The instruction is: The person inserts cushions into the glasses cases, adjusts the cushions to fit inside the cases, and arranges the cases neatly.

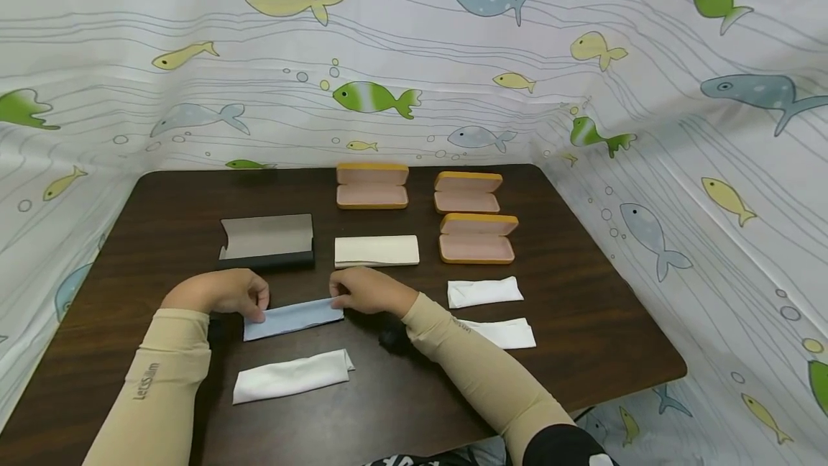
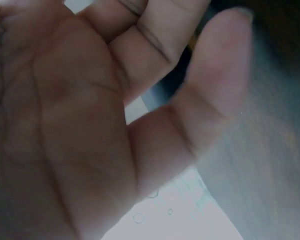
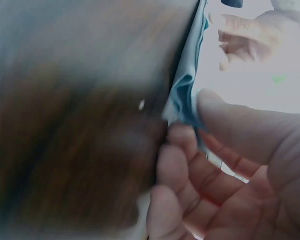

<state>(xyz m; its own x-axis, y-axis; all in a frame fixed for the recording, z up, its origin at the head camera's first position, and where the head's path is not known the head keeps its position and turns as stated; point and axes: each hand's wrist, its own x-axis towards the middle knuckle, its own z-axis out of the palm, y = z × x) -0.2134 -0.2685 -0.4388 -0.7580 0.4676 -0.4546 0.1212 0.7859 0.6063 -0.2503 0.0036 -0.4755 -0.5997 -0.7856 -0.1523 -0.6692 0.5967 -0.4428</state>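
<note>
At the centre left of the head view, a narrow, folded light-blue cloth (image 1: 294, 318) spans between the left hand (image 1: 223, 292) and right hand (image 1: 371, 290), thumbs and fingers pinching its opposite ends; a folded white cloth strip (image 1: 292, 377) lies below.

Looks forward and down from the head, farther off; closely faces the left hand (image 2: 85, 110) from its wrist; near again from the right wrist, shares the blue cloth (image 3: 190, 62) with the head.
</note>
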